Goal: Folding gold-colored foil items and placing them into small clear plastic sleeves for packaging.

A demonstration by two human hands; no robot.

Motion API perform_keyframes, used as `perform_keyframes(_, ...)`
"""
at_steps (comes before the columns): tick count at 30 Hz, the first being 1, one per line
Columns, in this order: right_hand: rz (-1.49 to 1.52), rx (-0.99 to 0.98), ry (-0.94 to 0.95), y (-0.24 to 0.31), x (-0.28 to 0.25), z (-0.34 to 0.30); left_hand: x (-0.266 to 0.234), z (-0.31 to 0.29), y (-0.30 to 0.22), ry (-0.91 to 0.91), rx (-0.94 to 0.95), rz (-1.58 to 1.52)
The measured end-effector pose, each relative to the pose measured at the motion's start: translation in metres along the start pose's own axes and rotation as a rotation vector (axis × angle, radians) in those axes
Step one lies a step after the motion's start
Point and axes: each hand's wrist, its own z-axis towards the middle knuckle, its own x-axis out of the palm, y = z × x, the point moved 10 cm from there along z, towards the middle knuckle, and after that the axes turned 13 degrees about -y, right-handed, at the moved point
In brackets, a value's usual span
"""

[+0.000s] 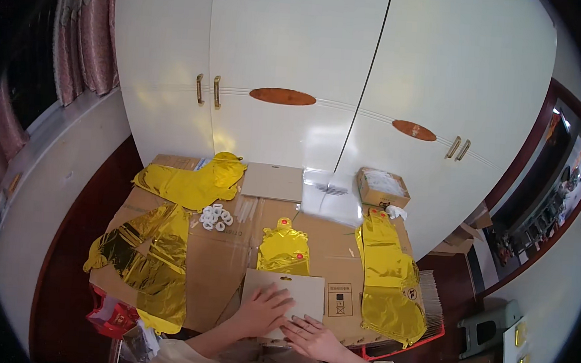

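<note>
A grey-beige card with a hang slot in its top edge lies in front of me on the cardboard-covered table. My left hand rests flat on the card, its fingers spread. Beside it my right hand lies at the card's lower edge with fingers stretched out. No object shows in either hand. A flat gold foil balloon with red dots sticks out from beneath the card's far edge; its lower part is hidden.
Gold foil balloons lie at the far left, the near left and the right. White rings sit left of centre. At the back are a card stack, clear plastic sleeves and a small carton, before a white wardrobe.
</note>
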Motion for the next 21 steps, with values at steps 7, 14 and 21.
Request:
perform_keyframes(7, 0.269, 0.554, -0.155, -0.127, 0.005, 0.014, 0.023, -0.002, 0.010, 0.091, -0.041, 0.093)
perform_keyframes(14, 0.573, 0.966, -0.193, -0.259, 0.071, 0.045, 0.024, 0.007, 0.012, 0.087, -0.052, 0.177)
perform_keyframes(21, 0.684, 1.192, -0.088, -0.287, 0.100, 0.071, 0.026, 0.010, 0.014, 0.079, -0.066, 0.127)
